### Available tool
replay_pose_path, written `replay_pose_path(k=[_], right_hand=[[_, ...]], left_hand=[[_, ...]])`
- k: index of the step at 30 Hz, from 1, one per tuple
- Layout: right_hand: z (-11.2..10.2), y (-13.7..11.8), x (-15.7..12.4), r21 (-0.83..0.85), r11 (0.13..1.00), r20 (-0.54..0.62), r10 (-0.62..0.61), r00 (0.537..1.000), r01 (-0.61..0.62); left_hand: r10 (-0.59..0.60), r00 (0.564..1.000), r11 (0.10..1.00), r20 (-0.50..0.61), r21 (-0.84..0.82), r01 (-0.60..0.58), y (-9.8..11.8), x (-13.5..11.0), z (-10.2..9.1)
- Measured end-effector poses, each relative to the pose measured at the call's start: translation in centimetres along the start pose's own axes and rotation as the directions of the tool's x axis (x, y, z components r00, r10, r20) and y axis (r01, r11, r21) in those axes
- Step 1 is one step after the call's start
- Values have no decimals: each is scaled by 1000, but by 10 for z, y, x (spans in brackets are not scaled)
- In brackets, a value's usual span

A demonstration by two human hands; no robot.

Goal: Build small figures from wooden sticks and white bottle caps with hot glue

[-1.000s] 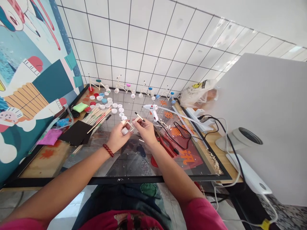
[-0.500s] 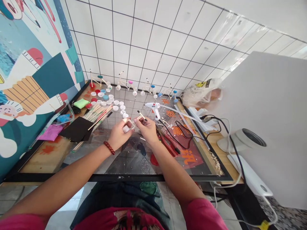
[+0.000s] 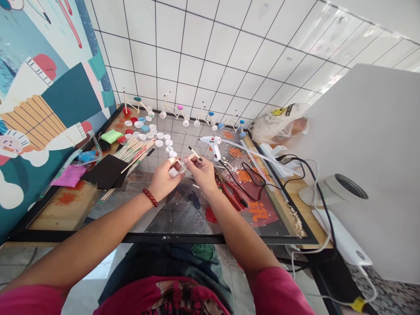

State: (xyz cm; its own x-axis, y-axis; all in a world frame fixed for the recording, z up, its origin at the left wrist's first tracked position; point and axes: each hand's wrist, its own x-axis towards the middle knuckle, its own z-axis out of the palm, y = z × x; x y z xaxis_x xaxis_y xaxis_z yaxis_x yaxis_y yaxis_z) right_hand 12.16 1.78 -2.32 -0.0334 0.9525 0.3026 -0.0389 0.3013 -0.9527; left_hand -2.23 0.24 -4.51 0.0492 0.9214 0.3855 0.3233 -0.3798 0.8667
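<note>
Over the middle of the glass-topped table, my left hand point(image 3: 163, 178) is closed on a small stick frame with a white bottle cap point(image 3: 173, 173). Close beside it, my right hand point(image 3: 204, 175) pinches a wooden stick piece point(image 3: 195, 153) whose crossbar has black ends. The two pieces nearly meet between my fingertips; whether they touch, I cannot tell. Just beyond my right hand lies a white glue gun point(image 3: 212, 146) on its side. Several small bicycle models point(image 3: 173, 109) of sticks and bottle caps stand along the back edge.
Loose bottle caps point(image 3: 159, 143), a bundle of wooden sticks point(image 3: 135, 151) and black sheets point(image 3: 106, 174) lie left. Red-handled pliers point(image 3: 234, 194) and a black cord point(image 3: 259, 192) lie right. A plastic bag point(image 3: 278, 124) and a power strip point(image 3: 278, 159) occupy the right edge.
The view has shifted slightly. Both hands keep their holds, and the black-ended stick piece has tilted a little beside the cap frame.
</note>
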Motion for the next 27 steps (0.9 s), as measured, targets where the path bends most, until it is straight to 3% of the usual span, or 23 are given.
replay_pose_path(k=[27], right_hand=[[0, 2, -4, 6, 1000, -37, 10, 999, -10]], left_hand=[[-9, 1000, 1000, 16, 12, 9, 2, 0, -1]])
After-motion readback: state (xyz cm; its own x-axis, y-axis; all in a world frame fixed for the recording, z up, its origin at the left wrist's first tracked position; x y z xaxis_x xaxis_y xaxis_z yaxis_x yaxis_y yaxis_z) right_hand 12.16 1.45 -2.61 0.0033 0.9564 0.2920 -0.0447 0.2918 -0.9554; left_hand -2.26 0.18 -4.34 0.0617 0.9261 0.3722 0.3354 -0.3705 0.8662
